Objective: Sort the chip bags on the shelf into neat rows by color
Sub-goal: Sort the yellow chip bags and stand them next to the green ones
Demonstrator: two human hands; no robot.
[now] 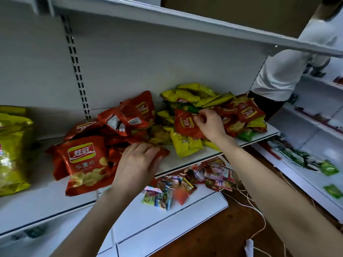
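Red chip bags (83, 160) lie piled on the left part of the white shelf (185, 160). My left hand (137, 164) rests flat on a red bag at the pile's right edge, fingers straight. My right hand (209, 123) pinches the edge of another red bag (185, 125) in the mixed heap. Yellow bags (187, 95) lie behind and a yellow bag (185, 145) sits below that red one. More red bags (243, 112) and a green bag (246, 135) lie at the shelf's right end.
A big yellow bag (13, 149) stands at the far left. The upper shelf (204, 23) overhangs the heap. Small mixed packets (185, 182) lie on the lower shelf. A person in white (282, 75) stands at the right, by a shelf with green packets (328, 167). A white cable (259, 216) crosses the floor.
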